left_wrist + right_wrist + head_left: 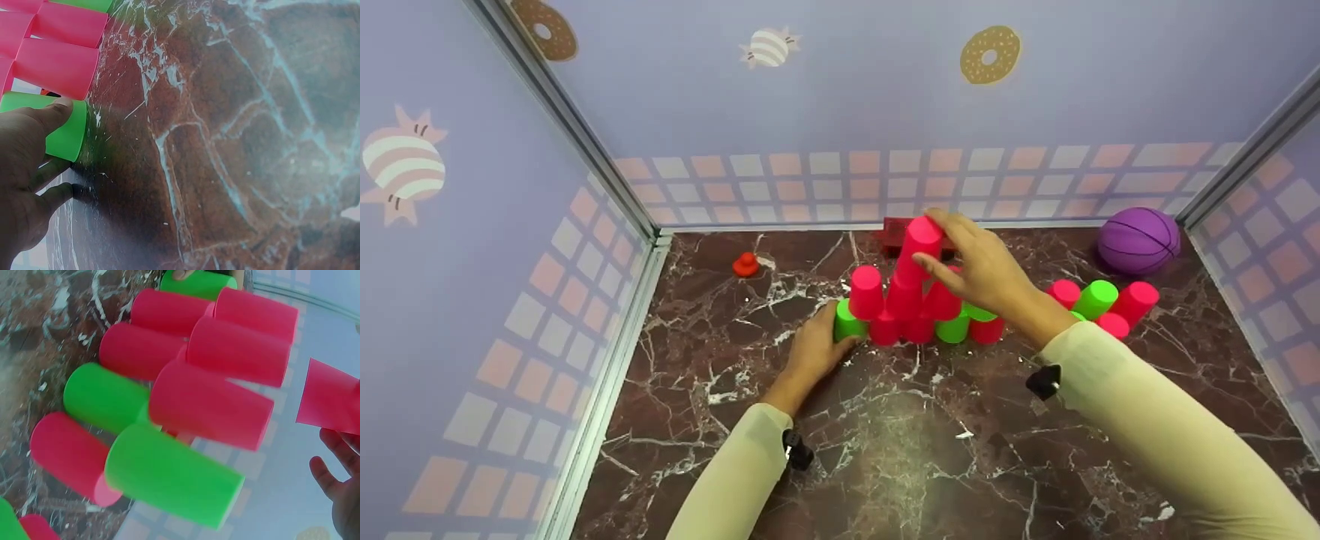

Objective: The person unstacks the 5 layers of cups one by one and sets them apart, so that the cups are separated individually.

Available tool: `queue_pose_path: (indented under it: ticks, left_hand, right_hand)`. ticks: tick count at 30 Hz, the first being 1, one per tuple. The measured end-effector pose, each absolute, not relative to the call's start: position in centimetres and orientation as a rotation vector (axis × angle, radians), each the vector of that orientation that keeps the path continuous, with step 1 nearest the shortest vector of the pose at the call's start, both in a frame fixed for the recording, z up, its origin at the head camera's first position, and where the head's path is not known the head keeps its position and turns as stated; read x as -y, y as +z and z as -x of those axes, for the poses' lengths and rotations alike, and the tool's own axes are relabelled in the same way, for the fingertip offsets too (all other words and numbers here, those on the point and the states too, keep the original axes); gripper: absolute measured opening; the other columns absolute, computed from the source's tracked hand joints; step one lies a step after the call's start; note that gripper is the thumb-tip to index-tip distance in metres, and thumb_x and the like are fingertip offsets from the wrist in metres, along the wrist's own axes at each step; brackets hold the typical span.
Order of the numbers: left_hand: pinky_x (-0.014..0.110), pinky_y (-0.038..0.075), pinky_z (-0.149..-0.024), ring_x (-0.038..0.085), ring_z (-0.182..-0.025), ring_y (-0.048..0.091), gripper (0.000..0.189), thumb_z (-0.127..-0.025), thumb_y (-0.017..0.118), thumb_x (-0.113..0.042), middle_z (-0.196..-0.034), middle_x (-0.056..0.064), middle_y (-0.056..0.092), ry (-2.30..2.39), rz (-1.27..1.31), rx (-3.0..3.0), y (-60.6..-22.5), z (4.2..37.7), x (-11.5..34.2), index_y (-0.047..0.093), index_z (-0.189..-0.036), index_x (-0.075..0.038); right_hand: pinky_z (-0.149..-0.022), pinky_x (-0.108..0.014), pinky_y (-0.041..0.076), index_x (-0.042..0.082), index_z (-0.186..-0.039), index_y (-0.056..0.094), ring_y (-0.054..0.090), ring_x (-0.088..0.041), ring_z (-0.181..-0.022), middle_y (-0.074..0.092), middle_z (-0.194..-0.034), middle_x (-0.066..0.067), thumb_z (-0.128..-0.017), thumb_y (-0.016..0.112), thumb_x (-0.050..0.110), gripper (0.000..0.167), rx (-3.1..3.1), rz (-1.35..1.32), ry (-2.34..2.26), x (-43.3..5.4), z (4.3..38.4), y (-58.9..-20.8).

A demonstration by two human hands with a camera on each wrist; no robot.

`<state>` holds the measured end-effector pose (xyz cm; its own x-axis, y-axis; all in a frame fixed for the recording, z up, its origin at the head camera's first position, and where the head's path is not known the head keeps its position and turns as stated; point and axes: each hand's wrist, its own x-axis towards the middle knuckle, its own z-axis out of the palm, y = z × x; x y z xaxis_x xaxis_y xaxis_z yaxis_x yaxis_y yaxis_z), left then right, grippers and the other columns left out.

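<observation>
Upside-down plastic cups form a two-row stack in the head view, with several red and green ones below and a red cup, more red cups and a green cup above. My left hand grips the green cup at the left end of the bottom row, thumb on its near side. Over the stack's middle, my right hand holds another red cup between thumb and fingers. In the right wrist view this held cup stands apart from the second row.
More cups, red and green, stand to the right of the stack. A purple basketball sits in the back right corner. Behind the stack is a red object, partly hidden. An orange-red toy duck lies at the back left, near the wall.
</observation>
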<state>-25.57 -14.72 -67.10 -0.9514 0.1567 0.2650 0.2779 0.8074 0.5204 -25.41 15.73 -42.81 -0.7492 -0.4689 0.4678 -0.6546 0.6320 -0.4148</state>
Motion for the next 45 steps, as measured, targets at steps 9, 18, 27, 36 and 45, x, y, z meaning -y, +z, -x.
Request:
queue_pose_path:
  ticks: [9, 18, 27, 36, 45]
  left_hand:
    - [0.059, 0.061, -0.094, 0.037, -0.111, 0.077, 0.071, -0.092, 0.089, -0.042, -0.131, 0.014, 0.075, -0.901, 0.327, 2.791, -66.9, 25.3, 14.6, 0.057, -0.149, -0.013]
    - [0.057, 0.062, -0.094, 0.035, -0.112, 0.077, 0.073, -0.093, 0.088, -0.047, -0.131, 0.012, 0.075, -0.84, 0.325, 2.813, -66.7, 25.5, 14.6, 0.057, -0.149, -0.014]
    - [0.055, 0.063, -0.093, 0.033, -0.113, 0.078, 0.076, -0.092, 0.088, -0.051, -0.134, 0.01, 0.075, -0.823, 0.322, 2.844, -66.8, 25.7, 14.6, 0.057, -0.151, -0.016]
    - [0.054, 0.062, -0.089, 0.033, -0.107, 0.077, 0.072, -0.092, 0.089, -0.046, -0.128, 0.011, 0.076, -0.856, 0.318, 2.806, -66.5, 25.3, 14.6, 0.057, -0.148, -0.013]
    - [0.059, 0.061, -0.084, 0.039, -0.101, 0.076, 0.066, -0.091, 0.09, -0.041, -0.121, 0.016, 0.076, -0.931, 0.368, 2.737, -63.7, 23.8, 14.2, 0.059, -0.141, -0.011]
  right_hand:
    - [-0.109, -0.062, 0.057, 0.001, -0.158, 0.053, 0.072, -0.046, -0.123, 0.07, -0.142, -0.023, -0.104, 0.08, 0.031, 0.068, 2.55, -0.819, 0.802, -19.2, 25.2, -42.3]
    - [-0.103, -0.063, 0.058, -0.001, -0.156, 0.055, 0.073, -0.045, -0.117, 0.07, -0.143, -0.024, -0.103, 0.08, 0.023, 0.064, 2.514, -0.746, 0.803, -22.6, 24.8, -41.9]
    - [-0.082, -0.05, 0.057, -0.001, -0.155, 0.057, 0.071, -0.037, -0.093, 0.073, -0.123, -0.024, -0.099, 0.084, 0.018, 0.065, 2.47, -0.686, 0.763, -26.4, 23.8, -42.2]
    - [-0.08, -0.029, 0.045, 0.0, -0.155, 0.057, 0.062, -0.03, -0.087, 0.072, -0.115, -0.023, -0.099, 0.083, 0.016, 0.064, 2.49, -0.573, 0.726, -30.0, 22.9, -42.9]
    - [-0.093, -0.063, 0.053, 0.0, -0.154, 0.058, 0.07, -0.049, -0.108, 0.072, -0.127, -0.029, -0.095, 0.085, 0.014, 0.066, 2.521, -0.449, 0.73, -33.9, 22.3, -44.3]
